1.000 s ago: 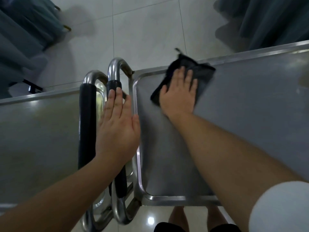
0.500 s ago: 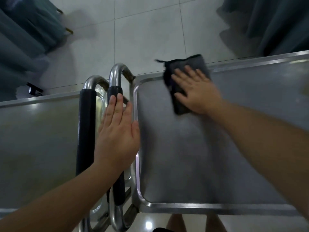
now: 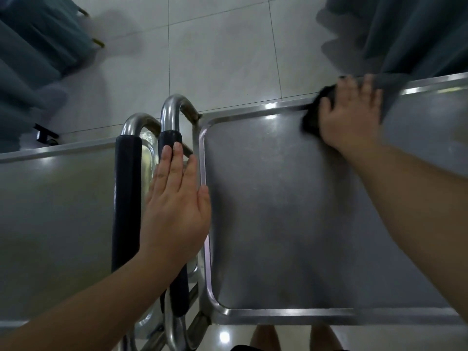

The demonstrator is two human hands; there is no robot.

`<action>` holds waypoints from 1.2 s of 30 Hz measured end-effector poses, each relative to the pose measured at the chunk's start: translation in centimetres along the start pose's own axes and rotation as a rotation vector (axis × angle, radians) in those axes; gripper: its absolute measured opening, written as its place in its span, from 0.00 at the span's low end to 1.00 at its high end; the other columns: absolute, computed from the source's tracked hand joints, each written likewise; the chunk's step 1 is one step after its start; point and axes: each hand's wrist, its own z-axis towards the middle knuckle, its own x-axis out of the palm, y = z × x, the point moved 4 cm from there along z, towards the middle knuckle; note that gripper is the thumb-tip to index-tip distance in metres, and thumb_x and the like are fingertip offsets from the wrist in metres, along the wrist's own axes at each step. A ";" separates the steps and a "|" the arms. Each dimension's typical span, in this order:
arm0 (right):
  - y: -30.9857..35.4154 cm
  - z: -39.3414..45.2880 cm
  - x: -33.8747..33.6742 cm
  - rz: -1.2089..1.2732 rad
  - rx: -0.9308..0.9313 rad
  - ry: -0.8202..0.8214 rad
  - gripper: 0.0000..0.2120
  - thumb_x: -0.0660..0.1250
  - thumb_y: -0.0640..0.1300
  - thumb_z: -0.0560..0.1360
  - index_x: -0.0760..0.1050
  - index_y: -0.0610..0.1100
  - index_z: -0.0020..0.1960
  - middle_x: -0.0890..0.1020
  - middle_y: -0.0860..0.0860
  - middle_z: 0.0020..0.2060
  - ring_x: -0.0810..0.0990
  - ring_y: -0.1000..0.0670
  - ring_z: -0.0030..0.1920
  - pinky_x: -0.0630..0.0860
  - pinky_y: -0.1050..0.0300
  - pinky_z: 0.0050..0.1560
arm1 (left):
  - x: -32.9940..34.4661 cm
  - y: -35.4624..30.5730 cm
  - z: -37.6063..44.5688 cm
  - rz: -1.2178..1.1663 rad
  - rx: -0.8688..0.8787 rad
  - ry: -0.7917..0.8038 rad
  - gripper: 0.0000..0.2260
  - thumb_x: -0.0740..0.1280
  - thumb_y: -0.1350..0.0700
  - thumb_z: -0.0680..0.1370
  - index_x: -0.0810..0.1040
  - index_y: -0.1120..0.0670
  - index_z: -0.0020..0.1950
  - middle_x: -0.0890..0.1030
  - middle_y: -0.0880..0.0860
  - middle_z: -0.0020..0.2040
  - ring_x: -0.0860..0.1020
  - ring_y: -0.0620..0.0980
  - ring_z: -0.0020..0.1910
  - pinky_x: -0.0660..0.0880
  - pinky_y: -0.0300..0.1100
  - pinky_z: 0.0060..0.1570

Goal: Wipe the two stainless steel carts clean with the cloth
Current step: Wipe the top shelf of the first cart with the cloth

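Since the earlier frames the right hand [image 3: 350, 117] had swept the dark cloth [image 3: 314, 115] along the far edge of the right cart [image 3: 291, 224], away from its far left corner and toward the right. That hand's grip lay flat, fingers spread, pressing the cloth against the tray beside the far rim. The left hand [image 3: 174, 211] stayed open and flat on the black-padded handle [image 3: 169, 140] between the right cart and the left cart [image 3: 55, 224], gripping nothing.
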 end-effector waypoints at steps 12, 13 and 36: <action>21.6 -16.8 7.9 0.003 -0.608 0.218 0.37 0.38 0.62 0.78 0.40 0.48 0.84 0.45 0.50 0.84 0.39 0.42 0.83 0.45 0.37 0.80 | -0.2 -0.4 0.1 0.041 -0.003 0.006 0.26 0.53 0.50 0.88 0.55 0.58 0.86 0.48 0.57 0.87 0.42 0.52 0.86 0.45 0.53 0.84; 21.5 -18.6 8.1 0.005 -0.634 0.215 0.39 0.41 0.62 0.78 0.39 0.48 0.84 0.45 0.49 0.84 0.40 0.41 0.83 0.46 0.36 0.80 | -0.2 -0.3 0.1 0.054 -0.001 0.007 0.26 0.53 0.51 0.88 0.54 0.57 0.86 0.47 0.57 0.87 0.42 0.51 0.85 0.44 0.52 0.84; 2.0 -35.7 6.9 -0.119 -0.633 0.248 0.33 0.46 0.66 0.83 0.45 0.55 0.84 0.49 0.57 0.83 0.42 0.49 0.83 0.46 0.41 0.80 | -0.9 -1.6 -0.5 0.040 0.144 -0.043 0.27 0.51 0.47 0.87 0.57 0.55 0.85 0.55 0.57 0.86 0.48 0.57 0.86 0.45 0.59 0.83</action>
